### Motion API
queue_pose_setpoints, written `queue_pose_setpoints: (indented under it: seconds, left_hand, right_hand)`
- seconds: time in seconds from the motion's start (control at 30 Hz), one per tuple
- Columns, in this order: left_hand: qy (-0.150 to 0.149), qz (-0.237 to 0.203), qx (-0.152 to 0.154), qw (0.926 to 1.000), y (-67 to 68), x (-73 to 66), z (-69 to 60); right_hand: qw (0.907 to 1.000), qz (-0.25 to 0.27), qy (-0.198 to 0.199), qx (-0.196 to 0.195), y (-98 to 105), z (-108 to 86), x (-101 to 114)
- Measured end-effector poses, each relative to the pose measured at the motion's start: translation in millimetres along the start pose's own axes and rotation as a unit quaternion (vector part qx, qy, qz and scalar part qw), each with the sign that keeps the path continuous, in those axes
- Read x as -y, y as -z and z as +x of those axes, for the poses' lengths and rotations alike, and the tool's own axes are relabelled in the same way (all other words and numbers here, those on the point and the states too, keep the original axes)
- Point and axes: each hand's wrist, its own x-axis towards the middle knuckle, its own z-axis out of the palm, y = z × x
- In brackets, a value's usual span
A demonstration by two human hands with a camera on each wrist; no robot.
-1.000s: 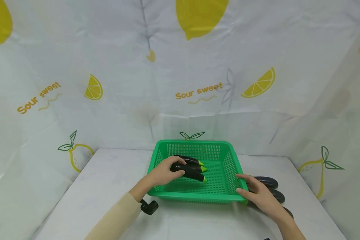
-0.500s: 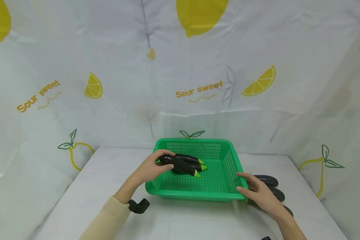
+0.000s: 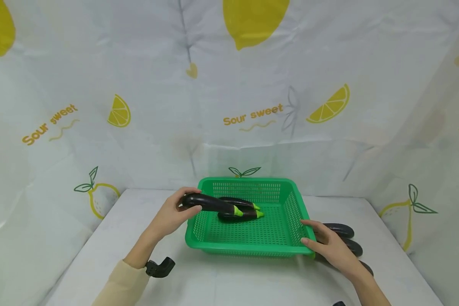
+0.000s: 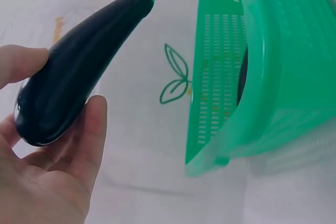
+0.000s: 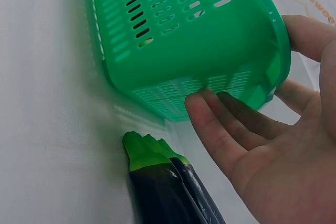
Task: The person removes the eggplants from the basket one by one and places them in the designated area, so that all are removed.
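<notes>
The left hand (image 3: 171, 216) holds a dark eggplant (image 3: 210, 203) by its thick end, over the left rim of the green basket (image 3: 252, 249); its green stem points right. In the left wrist view, thumb and fingers grip that eggplant (image 4: 79, 66). Two more eggplants (image 3: 237, 215) lie inside the basket at its left. The right hand (image 3: 334, 248) grips the basket's right rim near the front corner; in the right wrist view its thumb is over the rim and its fingers (image 5: 231, 124) touch the outer wall.
Three eggplants (image 3: 340, 230) lie on the white table (image 3: 229, 280) to the right of the basket, partly behind the right hand. A patterned white sheet (image 3: 153, 127) hangs behind the table. A black device (image 3: 160, 267) sits at the left wrist.
The left hand has moved left and slightly up with the eggplant, from inside the basket to above its left rim. The right hand has stayed on the basket.
</notes>
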Motion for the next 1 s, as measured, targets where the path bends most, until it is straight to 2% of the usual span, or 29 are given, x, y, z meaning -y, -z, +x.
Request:
queue_pose_setpoints:
  seconds: [0.2,0.43,0.57,1.0]
  left_hand:
    - [0.007,0.021,-0.043,0.9988,19.6,1.3,-6.8]
    - [0.021,0.026,-0.068,0.9971,40.3,6.9,-11.8]
    - [0.03,0.043,-0.095,0.9941,49.3,12.2,-13.3]
    - [0.062,-0.008,-0.158,0.9854,71.4,44.2,-14.6]
  right_hand:
    - [1.0,-0.004,0.003,-0.005,0,-1.4,0]
    - [1.0,-0.002,-0.001,-0.008,0,-0.6,0]
    - [1.0,-0.007,0.001,-0.007,-1,-0.2,1]
    - [0.9999,0.001,0.009,-0.008,-1,0.0,-2]
